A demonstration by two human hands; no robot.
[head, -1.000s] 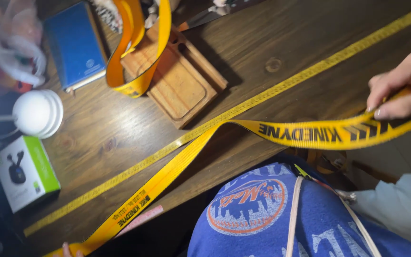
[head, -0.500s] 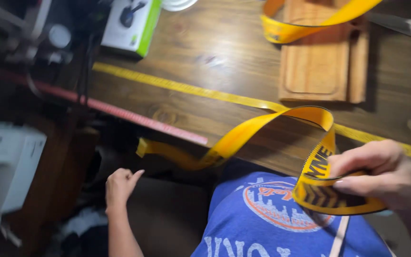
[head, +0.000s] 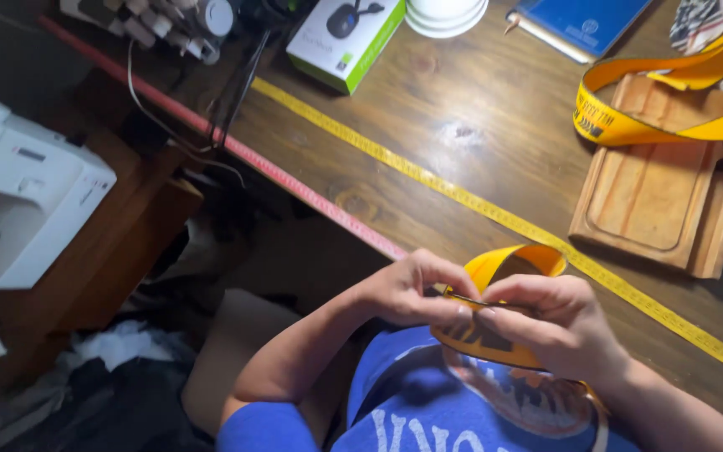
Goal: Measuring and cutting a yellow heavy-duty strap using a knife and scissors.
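Beside a white sewing machine (head: 23,188), the left hand (head: 407,289) and right hand (head: 546,322) pinch a folded yellow strap (head: 504,272) together at the near edge of the wooden table (head: 462,134), close beside the yellow measuring tape (head: 428,176).

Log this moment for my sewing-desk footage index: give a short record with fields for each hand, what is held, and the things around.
left hand: pinches the yellow strap against the right hand
right hand: grips the same folded strap end
strap: loops up from the hands; a further length lies over the wooden tray
table: yellow tape measure runs across it
nearby: white sewing machine, green-and-white box, blue notebook
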